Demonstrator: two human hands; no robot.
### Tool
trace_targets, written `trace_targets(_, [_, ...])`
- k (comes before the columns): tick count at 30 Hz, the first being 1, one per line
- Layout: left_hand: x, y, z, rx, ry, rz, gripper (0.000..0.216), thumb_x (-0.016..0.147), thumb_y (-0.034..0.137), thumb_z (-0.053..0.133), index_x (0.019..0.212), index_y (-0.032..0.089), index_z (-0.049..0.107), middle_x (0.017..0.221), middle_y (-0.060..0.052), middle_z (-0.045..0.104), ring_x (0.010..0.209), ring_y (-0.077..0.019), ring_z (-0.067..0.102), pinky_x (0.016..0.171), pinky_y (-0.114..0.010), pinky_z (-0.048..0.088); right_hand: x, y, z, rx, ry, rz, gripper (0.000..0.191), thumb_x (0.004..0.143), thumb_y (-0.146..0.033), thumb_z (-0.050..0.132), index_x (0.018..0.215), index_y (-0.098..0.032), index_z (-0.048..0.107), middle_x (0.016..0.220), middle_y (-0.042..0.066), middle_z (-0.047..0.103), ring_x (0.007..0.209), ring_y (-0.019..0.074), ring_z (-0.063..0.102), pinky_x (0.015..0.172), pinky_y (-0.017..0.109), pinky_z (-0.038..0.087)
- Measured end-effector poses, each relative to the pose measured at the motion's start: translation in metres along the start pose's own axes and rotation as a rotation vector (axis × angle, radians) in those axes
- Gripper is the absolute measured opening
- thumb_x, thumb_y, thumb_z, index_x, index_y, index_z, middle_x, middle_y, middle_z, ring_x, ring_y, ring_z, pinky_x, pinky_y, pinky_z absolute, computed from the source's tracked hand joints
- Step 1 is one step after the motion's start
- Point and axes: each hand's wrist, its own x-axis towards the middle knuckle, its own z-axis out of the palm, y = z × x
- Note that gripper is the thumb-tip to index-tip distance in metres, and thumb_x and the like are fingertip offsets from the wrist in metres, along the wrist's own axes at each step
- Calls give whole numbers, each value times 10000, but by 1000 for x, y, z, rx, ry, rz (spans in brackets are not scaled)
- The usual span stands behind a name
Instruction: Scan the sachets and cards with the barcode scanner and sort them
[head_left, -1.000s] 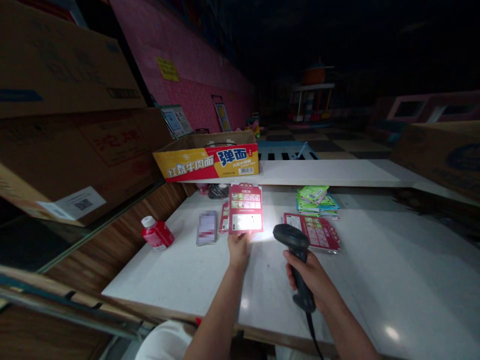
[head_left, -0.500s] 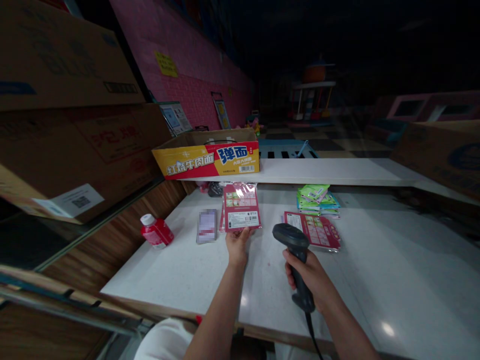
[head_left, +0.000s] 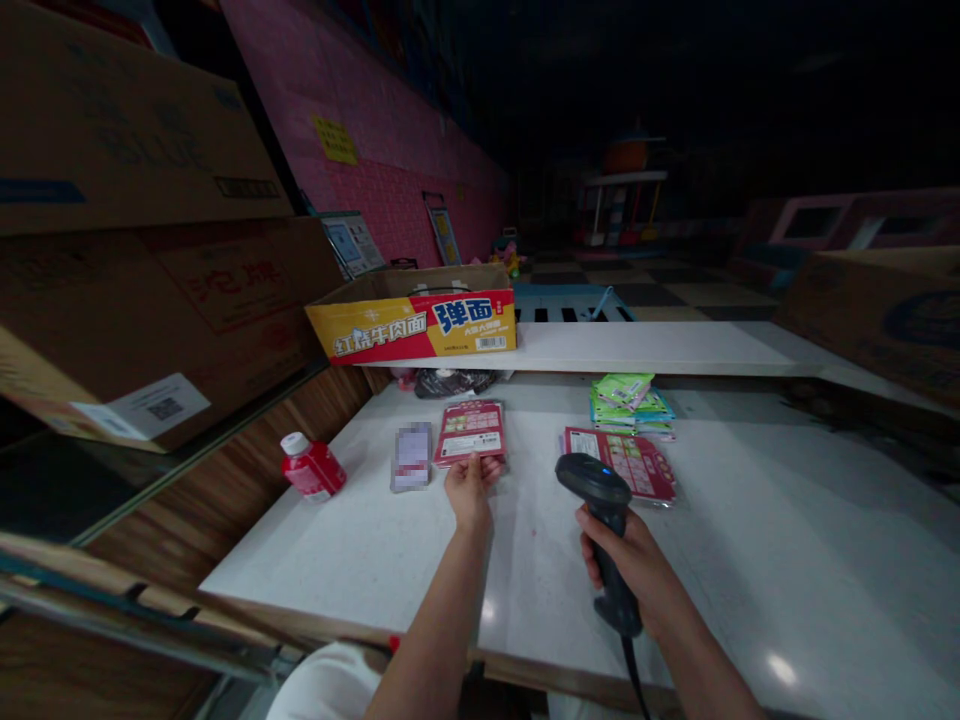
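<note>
My left hand [head_left: 469,495] is closed at the near edge of a red flat packet [head_left: 471,425] in clear plastic, thumb on top and fingers partly hidden underneath. The packet lies low over the counter, its printed pictures and white barcode label facing up. In my right hand [head_left: 634,555] is a black barcode scanner [head_left: 596,480], gripped by its handle, with a small blue light lit on its head. Just beyond the scanner lies a pile of similar red packets [head_left: 645,468]. Behind that pile sits a stack of green and blue packets [head_left: 626,400].
A phone [head_left: 412,455] and a red bottle with a white cap [head_left: 313,468] stand left on the white counter [head_left: 337,560]. A yellow-red noodle carton [head_left: 420,325] rests on the raised shelf [head_left: 645,345]. Cardboard boxes [head_left: 225,300] are stacked at left. The scanner's cable hangs over the front edge.
The red packet in my left hand has tipped down flatter and moved slightly left, uncovering a black plastic bag behind it. The scanner has shifted slightly right and down; its blue light now shows.
</note>
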Motion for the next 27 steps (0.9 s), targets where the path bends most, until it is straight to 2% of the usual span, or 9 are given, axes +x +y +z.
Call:
trace_targets(3, [-7,6,-4,252,66,84,413,776,555,593,656,170,503,520,8,566,423,-113,505,450,-244,427,-1,0,-5,-6,-14,-2,434,679,-545,731,822,-197,518,504,-67,559,385,98,491,359,210,395])
trace_targets(5, [-11,14,-8,529,48,261,393,855,500,501,631,177,514,507,10,521,449,-123,476,476,-255,403,-2,0,-7,-4,-3,1,437,677,-548,732,828,-198,520,502,-67,557,384,99,489,361,211,395])
trace_targets(7, [-14,23,-12,844,-20,502,339,887,405,471,666,172,580,615,-33,572,596,-163,539,604,-299,445,-4,-1,-8,-4,8,3,437,677,-547,733,834,-198,523,507,-67,557,388,97,488,366,211,399])
trace_targets(9, [-16,30,-15,1137,-111,692,258,886,325,479,783,176,663,809,-82,632,798,-217,574,763,-361,451,-6,-3,-9,-4,13,0,437,680,-548,733,840,-197,527,513,-67,557,392,95,489,369,209,401])
trace_targets(11, [-17,32,-16,1364,-202,762,235,884,277,483,920,197,701,964,-104,641,935,-257,560,846,-402,428,-7,-3,-9,-5,10,4,443,672,-555,736,830,-196,529,513,-66,555,392,95,487,366,209,399])
trace_targets(13, [-17,31,-17,1501,-243,754,262,891,257,477,1034,214,693,1063,-106,635,995,-273,546,877,-418,415,-8,-3,-8,-4,5,7,446,664,-560,740,808,-194,530,508,-64,550,389,95,485,361,209,393])
trace_targets(17, [-16,26,-17,1583,-221,746,314,905,251,465,1156,215,650,1184,-101,613,1076,-274,531,981,-436,366,-9,0,-9,8,8,-2,417,686,-544,734,788,-192,534,511,-61,547,390,90,480,359,206,389])
trace_targets(23, [-15,21,-19,1549,-249,730,340,902,269,472,1193,215,637,1259,-128,598,1151,-300,520,1037,-503,314,-13,2,-8,10,55,4,421,679,-541,741,797,-188,546,505,-59,549,383,90,472,357,205,390])
trace_targets(27, [-14,22,-22,1469,-238,734,330,891,257,481,1177,237,646,1284,-129,601,1233,-330,480,1059,-577,256,-16,0,-18,4,83,3,421,665,-544,752,768,-190,549,509,-53,552,386,95,476,363,212,392])
